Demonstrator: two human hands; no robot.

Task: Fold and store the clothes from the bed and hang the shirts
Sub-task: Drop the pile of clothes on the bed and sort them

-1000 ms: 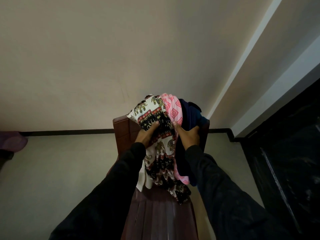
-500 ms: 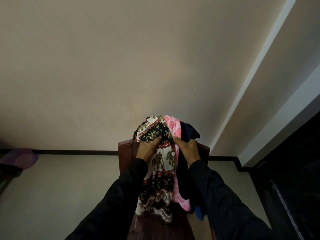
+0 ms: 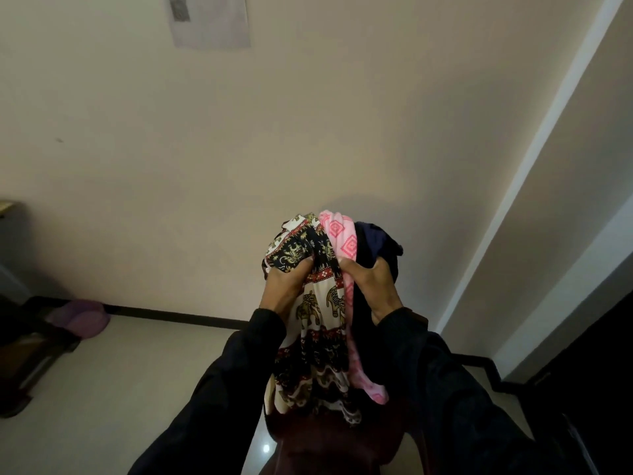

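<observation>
I hold a bundle of clothes raised in front of me. My left hand (image 3: 286, 286) grips the elephant-print cloth (image 3: 315, 310), black, white and red, which hangs down between my arms. My right hand (image 3: 373, 286) grips a pink patterned garment (image 3: 339, 241) and a dark navy garment (image 3: 375, 241) beside it. The pink cloth trails down to about my right elbow. Both sleeves are black. The fingers of both hands are buried in the fabric.
A brown chair (image 3: 329, 447) stands below the bundle, mostly hidden by it. A cream wall is ahead, with a paper sheet (image 3: 209, 20) high up. A purple object (image 3: 80, 317) lies on the floor at left. A dark doorway (image 3: 582, 371) is at right.
Both hands have lifted the bundle of clothes up off the chair back, and the view has tilted upward. The hanging ends have risen with it.
</observation>
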